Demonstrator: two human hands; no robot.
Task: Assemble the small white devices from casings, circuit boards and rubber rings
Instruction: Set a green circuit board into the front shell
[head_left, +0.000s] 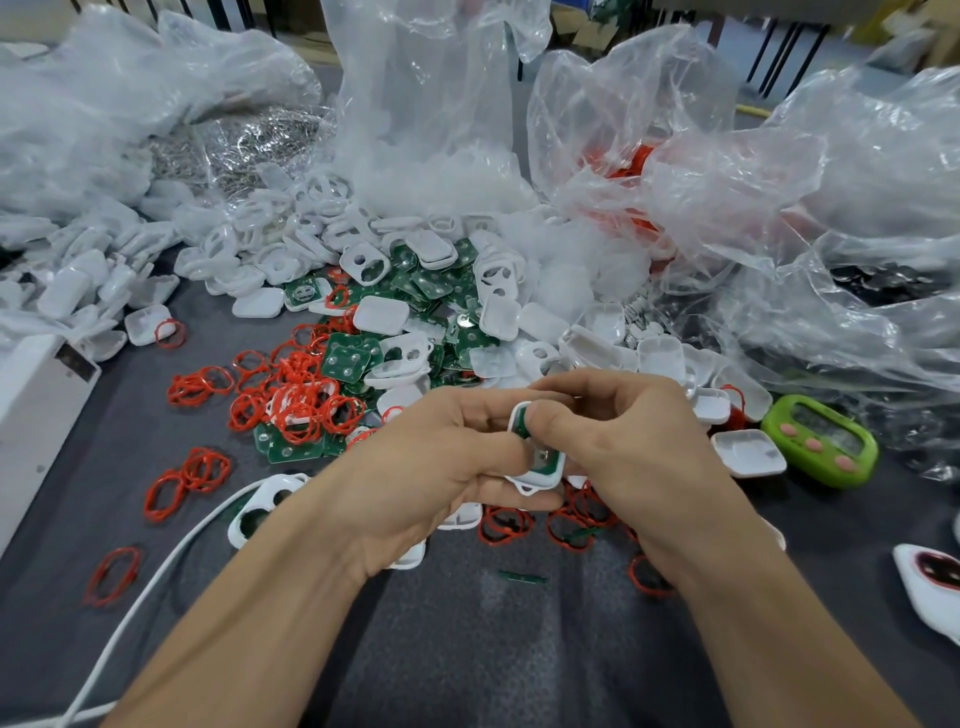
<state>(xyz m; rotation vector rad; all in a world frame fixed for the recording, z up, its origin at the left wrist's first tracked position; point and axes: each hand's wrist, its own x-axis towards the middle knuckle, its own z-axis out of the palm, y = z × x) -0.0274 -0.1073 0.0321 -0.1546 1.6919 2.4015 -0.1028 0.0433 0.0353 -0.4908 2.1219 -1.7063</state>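
White plastic is what both hands are holding. The left hand (415, 467) and the right hand (623, 447) are close together and touching, and both curl round one small white plastic casing (535, 480). The left hand holds it from below. The right thumb pushes down on a green circuit board (521, 420) that sits inside the casing. I think this is the step where the board gets pushed into place. No red ring shows on this one, but fingers hide part of it, so I cannot be sure.

Just below the casing, partly under the hands, lie some thin red rubber rings (506, 525). Left of the casing and a bit further back is a bigger heap of red rings (301, 400) on top of loose boards. Behind the casing is a big pile of green boards (441, 283) and white casing halves (311, 244), all mixed up. Right of the casing is an open white casing half (750, 453), and next to that a bright green plastic timer with pink buttons (821, 441). Far behind the casing stand crumpled clear plastic bags (727, 182). Left of the casing and nearer the person, a white cable (156, 582) runs over the dark grey desk (467, 649).

The job looks far from done. Lots of loose parts sit in the piles, and I cannot pick out a heap of finished devices.
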